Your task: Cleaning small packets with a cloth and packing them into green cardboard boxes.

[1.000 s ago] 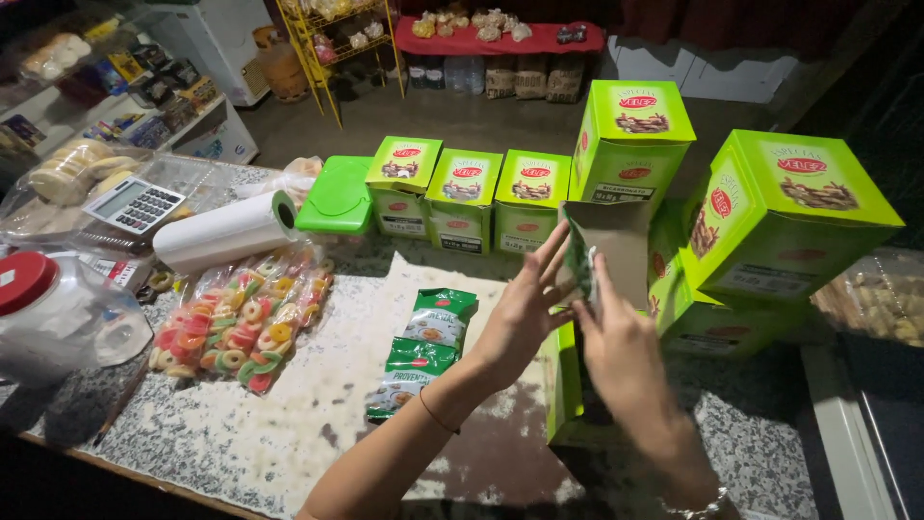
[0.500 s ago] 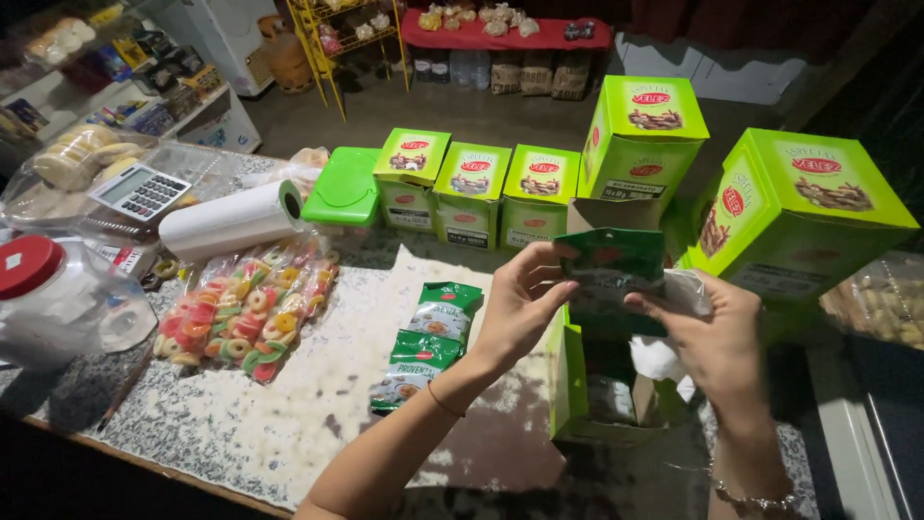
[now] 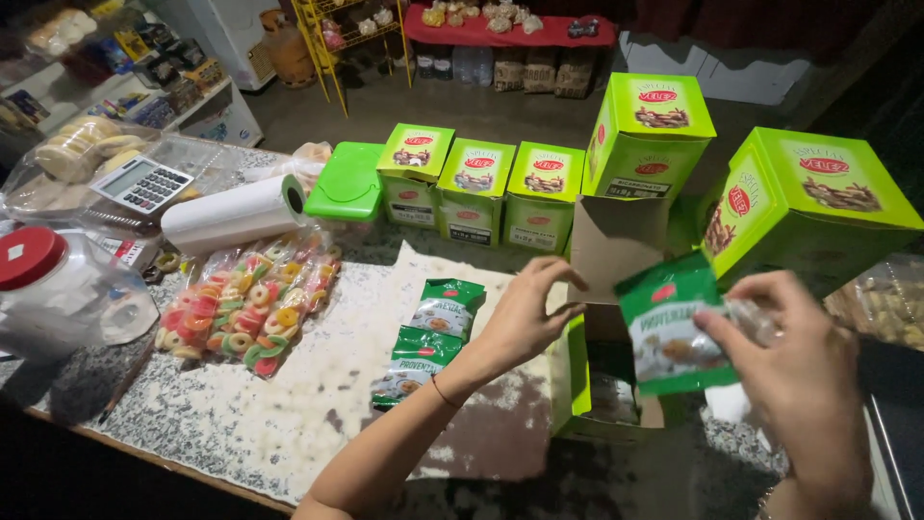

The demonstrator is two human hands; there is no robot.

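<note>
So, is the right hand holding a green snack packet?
Yes, the right hand pinches a green foil snack packet above the open green carton.

Right hand (image 3: 804, 371) pinches green sachet (image 3: 669, 327); left hand (image 3: 525, 318) touches open box flap (image 3: 616, 246).

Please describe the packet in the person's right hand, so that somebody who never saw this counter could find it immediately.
Start at the row of green boxes at the back of the speckled counter, then come forward to the open box. Just right of its raised flap, the right hand pinches a green and white packet. Unlike the two similar packets lying flat, it is held in the air.
</note>
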